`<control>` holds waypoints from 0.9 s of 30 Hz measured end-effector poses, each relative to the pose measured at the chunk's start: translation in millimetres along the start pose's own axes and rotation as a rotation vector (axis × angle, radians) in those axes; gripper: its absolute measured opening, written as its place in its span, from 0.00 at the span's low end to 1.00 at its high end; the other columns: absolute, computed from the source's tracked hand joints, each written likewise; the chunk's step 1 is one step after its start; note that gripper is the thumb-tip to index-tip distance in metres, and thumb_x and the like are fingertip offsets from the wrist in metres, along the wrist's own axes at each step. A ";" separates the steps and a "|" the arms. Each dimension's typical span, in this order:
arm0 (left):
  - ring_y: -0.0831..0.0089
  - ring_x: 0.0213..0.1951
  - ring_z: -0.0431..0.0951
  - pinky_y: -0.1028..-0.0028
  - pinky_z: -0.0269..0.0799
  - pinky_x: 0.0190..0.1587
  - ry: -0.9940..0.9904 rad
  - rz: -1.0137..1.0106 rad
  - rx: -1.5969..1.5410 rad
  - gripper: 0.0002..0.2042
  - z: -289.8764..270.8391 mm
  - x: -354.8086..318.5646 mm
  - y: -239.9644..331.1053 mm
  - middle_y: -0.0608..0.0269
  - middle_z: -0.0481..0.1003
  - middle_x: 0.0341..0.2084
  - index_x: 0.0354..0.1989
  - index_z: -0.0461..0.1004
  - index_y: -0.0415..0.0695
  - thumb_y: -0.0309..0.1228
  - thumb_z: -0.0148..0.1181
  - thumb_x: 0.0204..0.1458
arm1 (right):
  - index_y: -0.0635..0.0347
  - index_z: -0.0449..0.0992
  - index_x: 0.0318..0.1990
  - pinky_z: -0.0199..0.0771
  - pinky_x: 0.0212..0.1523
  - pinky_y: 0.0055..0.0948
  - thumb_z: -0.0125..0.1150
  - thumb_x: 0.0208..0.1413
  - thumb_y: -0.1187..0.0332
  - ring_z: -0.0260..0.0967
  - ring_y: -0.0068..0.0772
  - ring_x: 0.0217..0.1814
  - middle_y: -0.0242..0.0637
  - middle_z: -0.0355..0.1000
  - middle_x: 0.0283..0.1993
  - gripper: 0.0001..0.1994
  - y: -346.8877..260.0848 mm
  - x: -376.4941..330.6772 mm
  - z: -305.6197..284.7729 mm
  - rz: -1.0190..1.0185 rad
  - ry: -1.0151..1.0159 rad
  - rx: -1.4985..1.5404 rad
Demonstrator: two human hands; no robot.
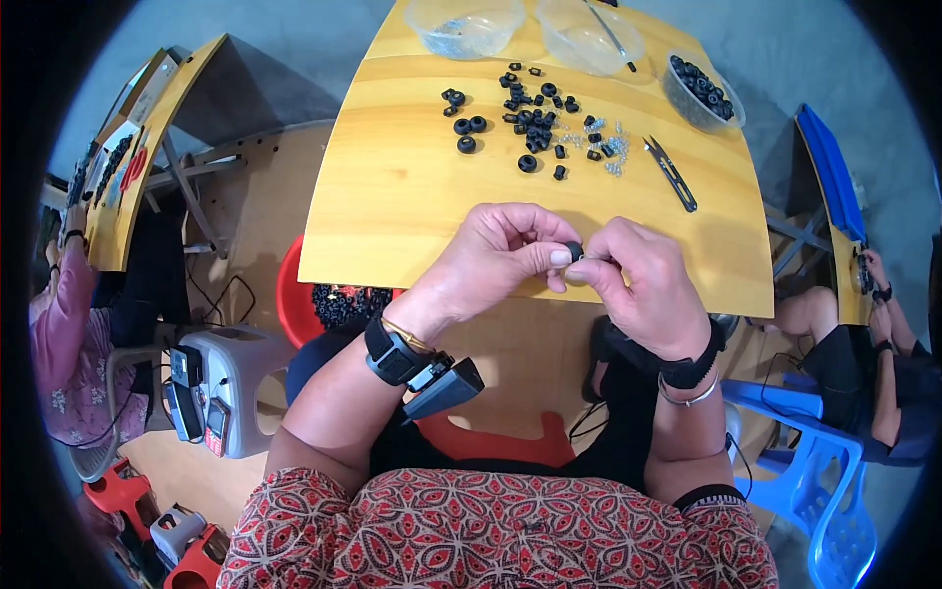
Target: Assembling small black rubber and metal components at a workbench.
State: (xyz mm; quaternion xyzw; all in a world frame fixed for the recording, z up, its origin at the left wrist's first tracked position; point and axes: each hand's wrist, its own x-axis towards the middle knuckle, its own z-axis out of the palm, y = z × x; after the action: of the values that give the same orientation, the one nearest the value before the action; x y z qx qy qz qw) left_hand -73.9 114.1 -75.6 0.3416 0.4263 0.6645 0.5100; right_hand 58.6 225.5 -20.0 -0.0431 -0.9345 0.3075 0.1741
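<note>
Steadily, with left hand and right hand close together by the surface, hold the small black piece between left thumb and forefinger, go lightly with the right fingertips, of unclear grip, and leave the black beads beyond undisturbed.

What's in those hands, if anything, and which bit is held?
A small black piece, pinched at its left side by the left hand. The right hand is at its right side; whether it grips too can't be told.

From the head, a fisheye camera looks steeply down, close over hands and table.
</note>
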 end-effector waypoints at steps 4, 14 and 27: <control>0.80 0.25 0.74 0.83 0.70 0.28 0.040 -0.036 0.004 0.07 2.3 -1.1 3.1 0.63 0.74 0.24 0.36 0.72 0.35 0.23 0.53 0.50 | 0.63 0.65 0.22 0.62 0.22 0.34 0.59 0.46 0.70 0.64 0.43 0.22 0.41 0.64 0.20 0.09 5.9 -0.1 8.8 -0.028 0.091 -0.017; 0.77 0.28 0.75 0.76 0.75 0.33 -0.062 -0.094 -0.365 0.08 -14.5 1.8 -5.7 0.58 0.74 0.28 0.38 0.70 0.35 0.23 0.50 0.52 | 0.63 0.65 0.23 0.62 0.21 0.30 0.56 0.50 0.66 0.63 0.41 0.20 0.40 0.63 0.19 0.11 10.7 0.6 23.6 -0.011 0.127 -0.003; 0.75 0.30 0.73 0.74 0.74 0.38 -0.039 -0.034 -0.786 0.09 -27.4 5.9 -12.0 0.59 0.71 0.31 0.42 0.66 0.36 0.26 0.45 0.55 | 0.67 0.68 0.28 0.61 0.22 0.27 0.52 0.49 0.73 0.61 0.31 0.18 0.41 0.64 0.17 0.05 54.8 49.0 -18.0 0.143 0.046 -0.096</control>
State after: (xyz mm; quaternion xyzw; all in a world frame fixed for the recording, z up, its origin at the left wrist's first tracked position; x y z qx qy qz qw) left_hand -95.0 115.3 -97.5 0.1257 0.1350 0.7618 0.6210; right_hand 17.6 289.0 -24.1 -0.1250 -0.9384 0.2729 0.1709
